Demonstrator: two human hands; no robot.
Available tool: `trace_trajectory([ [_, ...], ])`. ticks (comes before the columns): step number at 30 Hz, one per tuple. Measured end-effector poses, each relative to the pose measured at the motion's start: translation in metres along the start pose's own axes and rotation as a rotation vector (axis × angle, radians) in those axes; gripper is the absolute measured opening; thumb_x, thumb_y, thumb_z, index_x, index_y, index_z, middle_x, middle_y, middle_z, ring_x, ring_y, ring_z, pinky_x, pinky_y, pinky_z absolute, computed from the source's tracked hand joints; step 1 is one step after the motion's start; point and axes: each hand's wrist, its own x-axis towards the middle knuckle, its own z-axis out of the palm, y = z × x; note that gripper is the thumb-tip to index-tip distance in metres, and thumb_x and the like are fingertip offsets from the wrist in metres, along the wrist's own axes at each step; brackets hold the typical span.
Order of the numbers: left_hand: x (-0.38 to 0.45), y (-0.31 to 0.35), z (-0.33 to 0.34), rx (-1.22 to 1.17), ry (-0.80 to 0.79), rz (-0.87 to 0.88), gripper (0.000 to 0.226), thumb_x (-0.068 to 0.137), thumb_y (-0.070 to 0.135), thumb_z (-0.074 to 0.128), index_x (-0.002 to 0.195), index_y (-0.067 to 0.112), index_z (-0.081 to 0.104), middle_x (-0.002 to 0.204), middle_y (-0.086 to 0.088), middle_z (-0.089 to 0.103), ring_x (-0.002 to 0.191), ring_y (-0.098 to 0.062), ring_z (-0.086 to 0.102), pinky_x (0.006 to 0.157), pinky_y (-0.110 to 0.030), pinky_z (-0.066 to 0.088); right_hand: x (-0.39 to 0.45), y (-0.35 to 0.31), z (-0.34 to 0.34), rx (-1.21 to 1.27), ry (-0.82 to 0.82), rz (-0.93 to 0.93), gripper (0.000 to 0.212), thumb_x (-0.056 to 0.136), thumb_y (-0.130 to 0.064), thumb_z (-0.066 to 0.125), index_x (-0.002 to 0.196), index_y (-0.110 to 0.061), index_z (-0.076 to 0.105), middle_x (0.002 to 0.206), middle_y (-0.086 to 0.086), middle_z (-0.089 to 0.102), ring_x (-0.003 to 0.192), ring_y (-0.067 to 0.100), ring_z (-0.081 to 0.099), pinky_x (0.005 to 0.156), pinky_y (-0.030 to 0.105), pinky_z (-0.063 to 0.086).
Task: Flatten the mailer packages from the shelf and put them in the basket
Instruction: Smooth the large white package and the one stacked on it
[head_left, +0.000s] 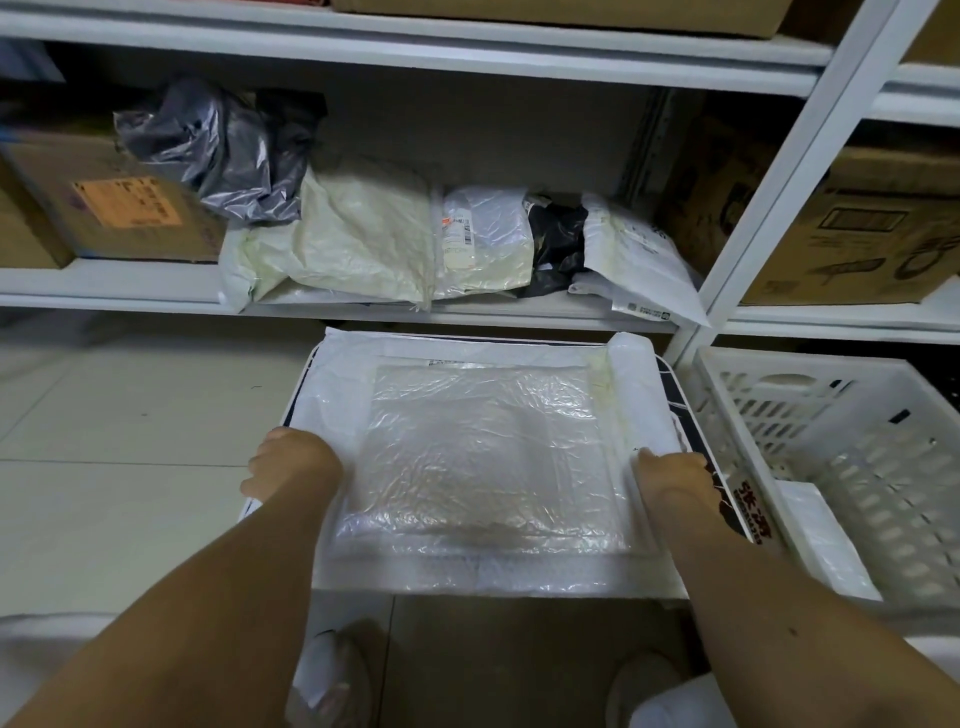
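Note:
Low in front of the shelf I hold a flat stack of mailers (483, 457), with a clear crinkled bag on top, white bags under it and a black printed one at the bottom. My left hand (288, 462) grips the stack's left edge. My right hand (670, 470) grips its right edge, thumb on top beside a rolled white fold. The white slatted basket (831, 415) stands on the floor to the right, with a flat white mailer (826, 535) in it. On the shelf (130, 299) lie crumpled mailers: grey (218, 140), cream (358, 239), labelled white (483, 239), black (556, 244) and white (639, 260).
Cardboard boxes stand on the shelf at the left (104, 208) and on the neighbouring shelf at the right (872, 234). A white shelf post (753, 218) runs between the mailers and the basket. Pale floor tiles (130, 415) lie to the left. My feet show below the stack.

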Motion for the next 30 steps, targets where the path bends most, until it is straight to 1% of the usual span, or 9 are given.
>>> trace_trajectory([
  [2,-0.002,0.002,-0.004,-0.005,-0.018,0.037,0.044,0.094,0.013,0.045,0.136,0.001,0.042,0.133,-0.017,0.049,0.123,-0.034,0.046,0.103,-0.045,0.036,-0.003,-0.003,-0.001,0.024,0.017,-0.013,0.064,0.078,-0.053,0.055,0.122,-0.007,0.049,0.114,0.014,0.061,0.104,0.036,0.059,0.094,0.048,0.047],
  [4,-0.008,0.004,-0.009,0.012,-0.032,0.108,0.039,0.091,0.013,0.05,0.129,0.003,0.05,0.124,-0.018,0.055,0.115,-0.036,0.052,0.098,-0.045,0.044,-0.008,-0.005,-0.003,0.027,0.025,-0.065,0.052,0.079,-0.046,0.055,0.116,-0.01,0.054,0.103,0.011,0.064,0.093,0.034,0.063,0.085,0.044,0.053],
  [7,-0.025,0.008,-0.014,0.035,-0.048,0.222,0.04,0.087,0.016,0.056,0.126,0.006,0.049,0.121,-0.017,0.054,0.113,-0.036,0.054,0.094,-0.045,0.046,-0.029,-0.009,-0.011,-0.003,0.036,-0.147,0.041,0.088,-0.031,0.056,0.12,-0.006,0.055,0.109,0.014,0.064,0.096,0.035,0.064,0.082,0.041,0.054],
  [12,-0.057,0.004,-0.025,0.149,-0.044,0.366,0.038,0.082,0.015,0.06,0.119,0.013,0.049,0.108,-0.007,0.06,0.101,-0.026,0.06,0.083,-0.036,0.048,-0.074,-0.001,-0.02,-0.149,0.058,-0.287,0.057,0.096,-0.02,0.054,0.14,0.002,0.026,0.126,0.019,0.058,0.112,0.036,0.059,0.085,0.039,0.048],
  [16,-0.076,-0.009,-0.044,0.193,-0.002,0.399,0.034,0.083,0.014,0.059,0.116,0.014,0.05,0.106,-0.004,0.061,0.101,-0.024,0.061,0.081,-0.033,0.046,-0.095,0.014,-0.025,-0.309,0.119,-0.419,0.072,0.099,-0.019,0.044,0.155,-0.017,-0.001,0.119,0.014,0.062,0.104,0.03,0.062,0.073,0.037,0.046],
  [18,-0.085,-0.017,-0.056,0.208,0.007,0.401,0.033,0.082,0.013,0.063,0.113,0.015,0.053,0.106,-0.004,0.062,0.1,-0.024,0.061,0.08,-0.033,0.046,-0.104,0.018,-0.03,-0.354,0.134,-0.465,0.075,0.098,-0.014,0.042,0.155,-0.027,-0.005,0.115,0.012,0.064,0.099,0.028,0.063,0.068,0.034,0.043],
  [21,-0.099,-0.026,-0.072,0.206,0.03,0.381,0.028,0.082,0.01,0.064,0.109,0.015,0.057,0.106,-0.004,0.063,0.101,-0.024,0.062,0.084,-0.033,0.048,-0.115,0.021,-0.042,-0.351,0.151,-0.528,0.073,0.095,-0.011,0.043,0.154,-0.032,0.006,0.109,0.01,0.064,0.093,0.026,0.063,0.066,0.033,0.045],
  [25,-0.121,-0.031,-0.094,0.167,0.088,0.397,0.026,0.083,0.011,0.064,0.107,0.014,0.059,0.101,-0.005,0.064,0.098,-0.024,0.062,0.08,-0.031,0.047,-0.132,0.02,-0.072,-0.319,0.211,-0.588,0.055,0.093,-0.01,0.044,0.143,-0.027,0.028,0.11,0.011,0.062,0.097,0.029,0.061,0.066,0.034,0.043],
  [30,-0.152,-0.015,-0.134,0.139,0.163,0.465,0.033,0.082,0.011,0.067,0.114,0.012,0.059,0.109,-0.007,0.064,0.103,-0.025,0.062,0.078,-0.032,0.045,-0.141,0.021,-0.12,-0.282,0.293,-0.601,0.053,0.096,-0.008,0.04,0.144,-0.027,0.03,0.118,0.014,0.06,0.107,0.031,0.059,0.074,0.035,0.043],
])
